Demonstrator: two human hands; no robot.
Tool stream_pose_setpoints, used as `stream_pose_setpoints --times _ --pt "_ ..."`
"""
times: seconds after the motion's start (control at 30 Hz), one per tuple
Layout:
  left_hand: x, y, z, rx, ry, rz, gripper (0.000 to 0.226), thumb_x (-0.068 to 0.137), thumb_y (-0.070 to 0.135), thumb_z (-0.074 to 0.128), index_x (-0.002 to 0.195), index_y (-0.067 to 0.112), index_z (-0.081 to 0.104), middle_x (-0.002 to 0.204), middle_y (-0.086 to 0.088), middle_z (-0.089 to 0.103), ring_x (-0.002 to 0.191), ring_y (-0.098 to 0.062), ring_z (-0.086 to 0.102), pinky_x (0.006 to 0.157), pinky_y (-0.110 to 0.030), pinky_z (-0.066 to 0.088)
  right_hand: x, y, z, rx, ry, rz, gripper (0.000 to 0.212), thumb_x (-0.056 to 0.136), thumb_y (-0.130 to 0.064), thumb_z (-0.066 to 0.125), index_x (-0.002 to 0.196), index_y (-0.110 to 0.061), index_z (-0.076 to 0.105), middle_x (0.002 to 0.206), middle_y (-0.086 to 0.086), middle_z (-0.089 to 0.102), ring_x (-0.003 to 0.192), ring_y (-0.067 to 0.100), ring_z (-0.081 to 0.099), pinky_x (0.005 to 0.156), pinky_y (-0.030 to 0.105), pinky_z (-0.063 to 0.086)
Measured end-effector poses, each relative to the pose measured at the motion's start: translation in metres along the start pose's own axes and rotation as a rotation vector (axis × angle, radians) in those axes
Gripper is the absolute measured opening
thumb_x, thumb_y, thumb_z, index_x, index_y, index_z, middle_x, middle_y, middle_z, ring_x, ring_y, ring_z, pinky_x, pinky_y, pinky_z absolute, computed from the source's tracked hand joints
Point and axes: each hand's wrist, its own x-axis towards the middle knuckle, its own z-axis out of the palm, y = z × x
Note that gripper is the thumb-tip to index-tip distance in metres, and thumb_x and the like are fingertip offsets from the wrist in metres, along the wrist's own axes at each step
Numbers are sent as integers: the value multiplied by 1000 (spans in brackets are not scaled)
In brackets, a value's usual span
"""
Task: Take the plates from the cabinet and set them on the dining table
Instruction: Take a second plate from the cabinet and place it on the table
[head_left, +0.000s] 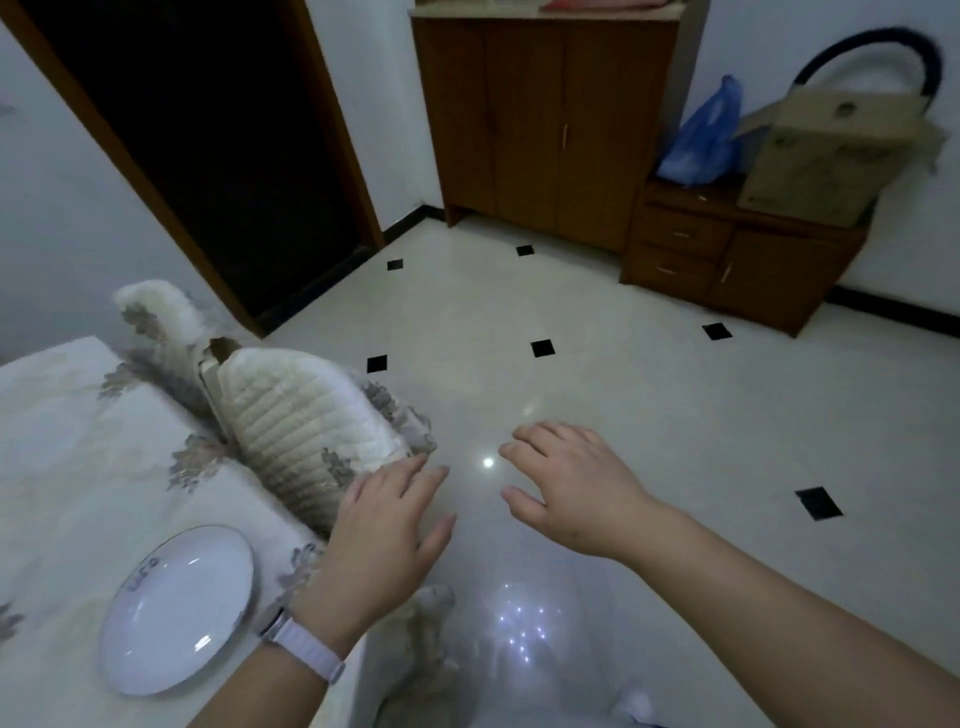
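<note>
One white plate (176, 608) with a thin dark rim lies on the dining table (67, 457) at lower left, on a pale flowered cloth. My left hand (387, 530), a white watch strap on its wrist, hovers over the table's right edge with relaxed fingers and holds nothing. To its right my right hand (569, 488) is raised over the floor, fingers spread and empty. The tall brown cabinet (540, 130) stands against the far wall with its doors closed.
A padded cream chair (306, 415) is pushed against the table's right side. A low brown drawer unit (737, 254) at right carries a blue plastic bag (706, 140) and a cardboard box (836, 156). A dark doorway (208, 145) opens at left. Glossy tiled floor lies between.
</note>
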Motion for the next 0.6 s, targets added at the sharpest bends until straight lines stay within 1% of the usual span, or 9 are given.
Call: stream_pose_setpoints --times 0.13,0.27,0.43,0.6 --pt "58 65 14 40 -20 105 56 87 52 45 132 22 58 130 -6 61 114 -27 58 95 -43 45 -27 75 -21 -8 24 76 51 90 -51 42 129 -20 52 134 3 51 125 24 42 101 39 33" --pt "110 133 30 48 -38 221 57 88 54 42 135 24 55 136 -4 57 120 -26 55 99 -42 42 -61 142 -40 -17 63 182 51 90 -50 41 129 -20 52 135 2 51 126 23 41 102 39 33" --pt "161 214 46 14 -40 391 57 88 51 45 134 21 57 132 -6 60 118 -27 56 99 -41 44 -115 210 -60 -12 88 333 52 90 -50 39 128 -19 54 132 4 53 123 24 44 100 39 34" --pt "211 279 62 18 -60 588 55 87 49 45 131 20 59 129 -6 62 116 -28 58 98 -43 44 -163 266 -77 -39 146 540 50 91 -50 43 128 -19 55 134 5 53 124 25 44 99 39 35"
